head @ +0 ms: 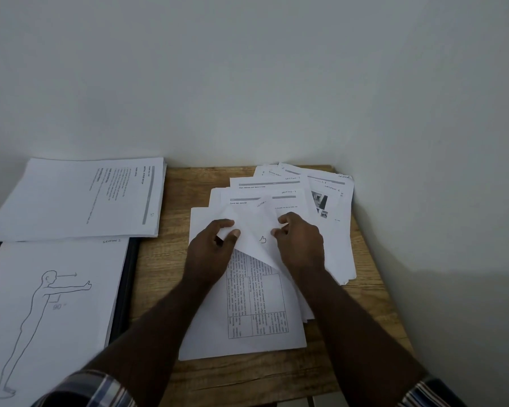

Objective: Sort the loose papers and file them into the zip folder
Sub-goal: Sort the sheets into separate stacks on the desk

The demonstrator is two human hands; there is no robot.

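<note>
Plaid cuffs (94, 389) frame both arms; left hand (210, 248) and right hand (301, 245) pinch a lifted sheet (253, 227), fingers curled, table-printed page (256, 301) beneath them.

on the sheet with the standing figure drawing (50, 312) at the left, "90°" stands under the outstretched arm, and a handwritten "section 1" sits at its top right corner. in the fanned pile of loose papers (291, 195) several sheets bear handwritten marks: "section-4" on a middle sheet, "section 6" on the sheet with small photos (321, 201), and "section" on others, their numbers too small to tell. one printed heading reads roughly "clean glasses and store in case". the printed stack (80, 198) at upper left and the table sheet (256, 304) carry text too small to read.
</note>
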